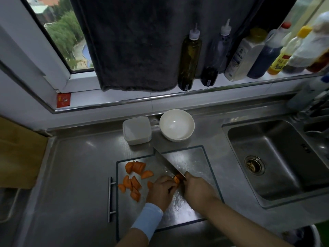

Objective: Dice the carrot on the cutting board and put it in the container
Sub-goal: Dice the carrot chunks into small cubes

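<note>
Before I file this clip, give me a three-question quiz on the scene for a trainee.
1. True or false: carrot pieces lie in the bowl.
2. Which hand grips the knife? A. left B. right C. neither
3. Fill in: on the board, the carrot pieces lie to the knife's ___.

Key
1. False: the bowl is empty and the pieces are on the board.
2. B: the right hand grips it, while the left hand holds the carrot under the blade.
3. left
</note>
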A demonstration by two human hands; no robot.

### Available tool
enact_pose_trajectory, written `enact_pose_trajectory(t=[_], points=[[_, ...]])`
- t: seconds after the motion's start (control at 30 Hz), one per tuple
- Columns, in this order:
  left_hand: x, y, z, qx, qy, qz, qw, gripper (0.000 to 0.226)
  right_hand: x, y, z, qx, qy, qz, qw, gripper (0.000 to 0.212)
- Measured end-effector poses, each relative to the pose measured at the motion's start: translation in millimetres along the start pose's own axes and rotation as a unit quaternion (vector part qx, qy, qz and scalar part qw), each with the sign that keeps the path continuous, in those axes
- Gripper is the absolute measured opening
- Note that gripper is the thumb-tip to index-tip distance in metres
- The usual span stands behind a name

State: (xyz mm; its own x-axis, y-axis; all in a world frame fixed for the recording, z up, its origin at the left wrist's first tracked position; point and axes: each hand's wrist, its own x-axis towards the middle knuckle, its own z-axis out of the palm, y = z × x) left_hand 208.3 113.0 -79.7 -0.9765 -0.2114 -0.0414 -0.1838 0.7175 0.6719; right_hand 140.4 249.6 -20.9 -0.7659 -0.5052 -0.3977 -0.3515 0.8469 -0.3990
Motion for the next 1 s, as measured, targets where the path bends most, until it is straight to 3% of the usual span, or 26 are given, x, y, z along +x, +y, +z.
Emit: enact_pose_trajectory(t=[0.13,0.3,1.0], points=[[-0.2,4.1,-2.0,0.002,-0.005,0.012,1.0,0.014,-19.3,6.0,-4.2,-0.027,0.005,-0.001,1.0,0.008],[0.0,-0.8,-0.7,-0.018,-0.013,-0.004,1.0,0.012,-40.5,2.9,-7.8,-0.05,-0.015,0.035,0.998,0.023],[3.2,-5.9,2.1,-0.009,-0.002,0.008,1.0,0.012,-51.2,-2.4,-8.0,-0.055,-0.026,0.041,0.997,0.029]])
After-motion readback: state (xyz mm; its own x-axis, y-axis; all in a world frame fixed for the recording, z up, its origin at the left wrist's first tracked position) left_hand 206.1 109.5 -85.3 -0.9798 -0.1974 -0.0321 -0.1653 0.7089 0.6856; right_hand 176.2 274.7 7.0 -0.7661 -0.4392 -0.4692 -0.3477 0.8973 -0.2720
